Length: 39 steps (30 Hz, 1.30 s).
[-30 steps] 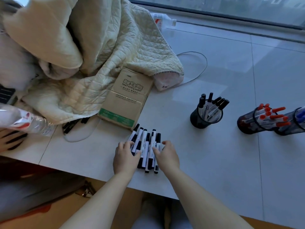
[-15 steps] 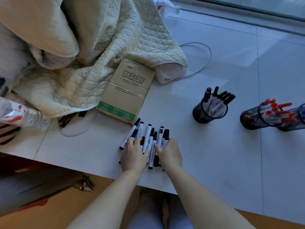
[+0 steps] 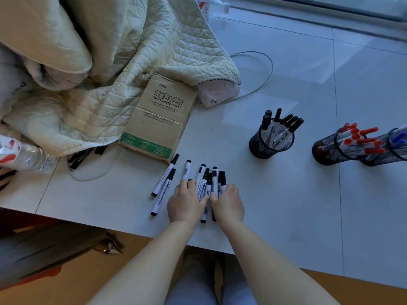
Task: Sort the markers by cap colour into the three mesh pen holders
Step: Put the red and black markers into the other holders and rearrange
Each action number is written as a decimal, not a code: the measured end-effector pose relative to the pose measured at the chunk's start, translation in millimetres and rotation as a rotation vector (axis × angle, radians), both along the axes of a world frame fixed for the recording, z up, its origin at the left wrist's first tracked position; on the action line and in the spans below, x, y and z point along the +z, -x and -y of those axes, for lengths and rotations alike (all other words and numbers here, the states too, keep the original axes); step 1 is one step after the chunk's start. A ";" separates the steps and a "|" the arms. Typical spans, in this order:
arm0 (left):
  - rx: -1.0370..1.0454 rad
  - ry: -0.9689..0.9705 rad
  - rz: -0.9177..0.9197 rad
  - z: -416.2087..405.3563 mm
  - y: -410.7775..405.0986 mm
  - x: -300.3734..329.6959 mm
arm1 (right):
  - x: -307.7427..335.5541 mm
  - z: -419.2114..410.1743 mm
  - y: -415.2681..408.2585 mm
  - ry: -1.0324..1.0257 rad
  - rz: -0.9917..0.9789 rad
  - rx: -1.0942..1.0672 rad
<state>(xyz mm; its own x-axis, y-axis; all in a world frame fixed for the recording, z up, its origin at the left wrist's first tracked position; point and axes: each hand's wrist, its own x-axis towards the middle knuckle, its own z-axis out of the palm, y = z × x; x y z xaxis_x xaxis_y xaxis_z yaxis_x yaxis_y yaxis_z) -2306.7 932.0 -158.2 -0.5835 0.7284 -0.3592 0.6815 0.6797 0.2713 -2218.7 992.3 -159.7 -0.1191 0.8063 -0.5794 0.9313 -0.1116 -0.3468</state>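
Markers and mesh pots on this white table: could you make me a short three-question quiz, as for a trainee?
1. True or false: the black mesh pen holder with black-capped markers stands upright.
2. Which cap colour have the loose white-bodied markers under the left hand and right hand? A red, B black, C blue.
3. Fill in: the printed brown cardboard box lies partly under a cream quilted ____.

Key: 1 true; 2 B; 3 blanket.
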 end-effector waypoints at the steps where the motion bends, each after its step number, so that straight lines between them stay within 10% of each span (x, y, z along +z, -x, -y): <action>1: -0.013 0.009 -0.001 -0.9 -1.8 -0.3 | 0.2 -0.3 -2.6 -0.004 0.004 -0.007; 27: -0.179 0.216 0.002 -33.8 -19.4 -4.0 | -0.3 -27.7 -83.5 0.086 0.130 -0.053; 39: -0.078 0.063 0.108 -60.4 -28.2 30.6 | 36.3 -77.9 -111.6 0.127 -0.297 -0.425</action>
